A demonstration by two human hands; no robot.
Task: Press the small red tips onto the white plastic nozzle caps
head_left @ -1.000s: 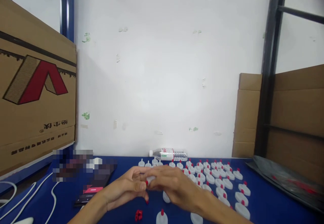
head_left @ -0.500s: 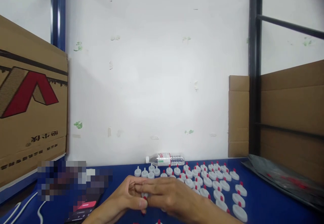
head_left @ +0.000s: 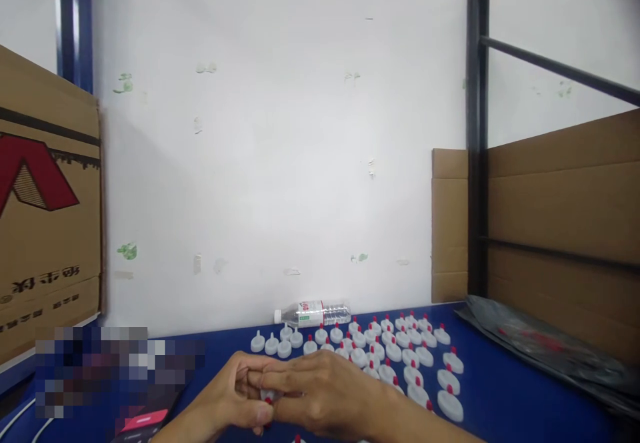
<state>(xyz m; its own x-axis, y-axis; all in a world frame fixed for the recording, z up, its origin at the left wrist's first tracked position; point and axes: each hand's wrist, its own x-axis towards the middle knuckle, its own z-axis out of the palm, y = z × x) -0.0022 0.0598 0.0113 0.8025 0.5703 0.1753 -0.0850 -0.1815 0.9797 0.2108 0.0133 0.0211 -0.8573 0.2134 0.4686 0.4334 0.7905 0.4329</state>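
My left hand (head_left: 233,399) and my right hand (head_left: 320,393) meet low in the middle, over the blue table (head_left: 500,396). Their fingers are pinched together around a small white cap with a red tip (head_left: 269,398), which is mostly hidden between them. Just behind and to the right of my hands, several white caps with red tips (head_left: 400,353) stand in rows on the table. A few white caps without red tips (head_left: 273,345) stand at the left end of the rows.
A plastic water bottle (head_left: 313,313) lies on its side by the white wall. Cardboard boxes stand at the left (head_left: 45,229) and right (head_left: 560,223). A dark plastic bag (head_left: 540,346) lies at the right. A phone (head_left: 143,421) sits near my left wrist.
The view has swung to the right and tilted up, so my hands now sit lower in the picture. Both hands stay joined on the small cap.
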